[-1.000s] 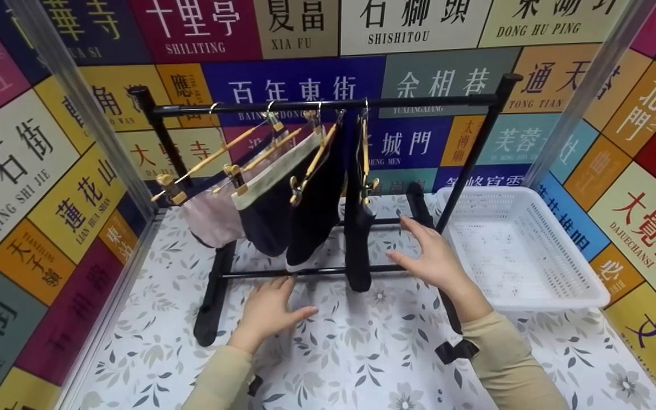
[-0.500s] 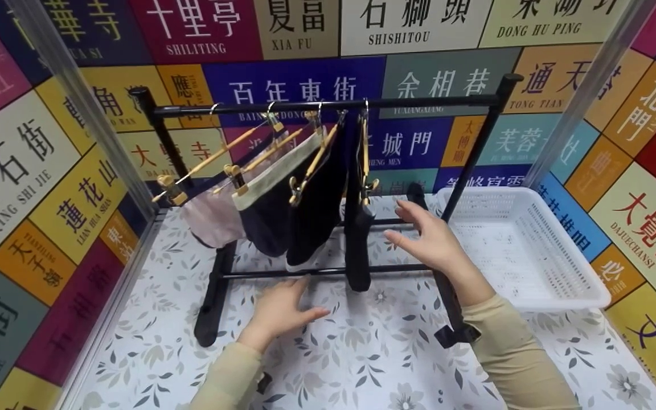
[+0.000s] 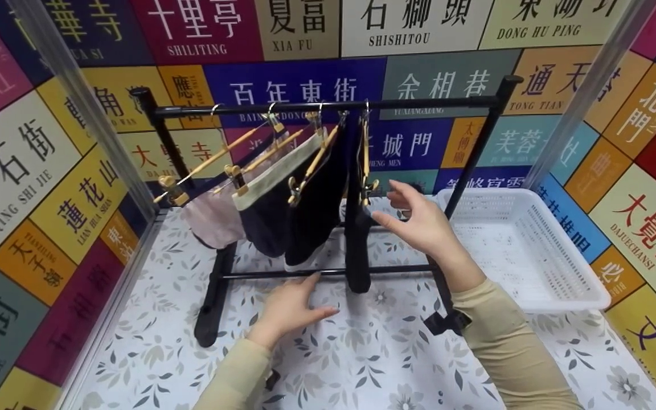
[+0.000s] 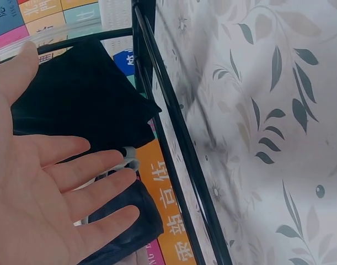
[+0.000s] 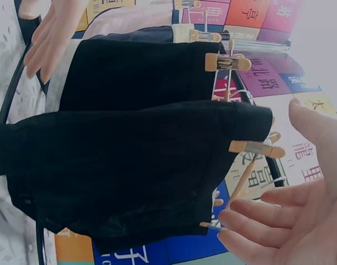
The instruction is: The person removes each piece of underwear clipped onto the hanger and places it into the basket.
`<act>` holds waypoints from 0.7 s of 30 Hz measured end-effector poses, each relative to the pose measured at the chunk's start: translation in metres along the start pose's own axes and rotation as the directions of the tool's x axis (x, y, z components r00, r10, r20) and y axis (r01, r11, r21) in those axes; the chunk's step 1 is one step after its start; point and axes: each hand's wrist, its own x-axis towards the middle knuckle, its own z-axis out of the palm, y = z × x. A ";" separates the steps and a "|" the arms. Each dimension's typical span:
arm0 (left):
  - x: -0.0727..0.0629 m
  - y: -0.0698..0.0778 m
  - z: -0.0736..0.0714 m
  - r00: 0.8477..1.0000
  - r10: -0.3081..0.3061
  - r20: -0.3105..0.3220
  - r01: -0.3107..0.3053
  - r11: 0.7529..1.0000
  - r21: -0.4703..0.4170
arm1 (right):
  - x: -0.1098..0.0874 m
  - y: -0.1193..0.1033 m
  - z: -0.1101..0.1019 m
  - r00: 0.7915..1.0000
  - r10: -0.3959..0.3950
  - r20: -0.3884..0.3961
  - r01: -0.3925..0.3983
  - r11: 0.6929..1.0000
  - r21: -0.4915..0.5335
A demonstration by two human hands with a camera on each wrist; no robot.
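My right hand [image 3: 422, 225] is beside the rightmost black garment [image 3: 357, 250], its fingers slightly bent and holding nothing. Two wooden clips grip that garment on its hanger [image 3: 365, 154]; in the right wrist view the fingers are close to the lower clip, and another clip [image 5: 256, 148] shows above. Contact is hard to tell. Low in front of the rack, my left hand [image 3: 289, 312] is spread with nothing in it. Behind it in the left wrist view hangs black cloth [image 4: 74, 88]. Further left hang a black garment with a pale hem [image 3: 314, 210], a navy one [image 3: 265, 228] and a pink one [image 3: 214, 219].
The black rack's top bar [image 3: 425, 103] carries the hangers, and its lower bar [image 3: 282, 274] runs just beyond my left hand. A white plastic basket [image 3: 578, 285] stands at the right. Printed wall panels enclose the leaf-patterned tabletop [image 3: 356, 364].
My right hand has moved up and left, closer to the rightmost hanger's near clip. The left hand has drifted right and slightly forward. The garments hang almost as before.
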 end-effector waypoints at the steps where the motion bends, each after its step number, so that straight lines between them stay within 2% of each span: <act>1: 0.000 0.000 0.000 1.000 0.003 0.001 -0.003 1.000 0.002 | 0.002 -0.002 0.000 1.000 0.004 -0.002 -0.004 1.000 0.000; 9: 0.002 0.005 -0.001 1.000 0.014 0.008 -0.014 0.999 0.050 | 0.019 -0.018 0.002 0.997 0.072 0.008 -0.071 0.996 -0.048; 16: 0.004 0.008 -0.003 0.999 0.010 0.042 -0.012 0.999 0.040 | 0.029 -0.025 0.004 0.991 0.133 0.007 -0.132 0.988 -0.083; 21: 0.008 0.008 -0.002 0.999 0.001 0.042 -0.003 0.999 0.045 | 0.035 -0.031 0.008 0.990 0.143 0.002 -0.142 0.985 -0.098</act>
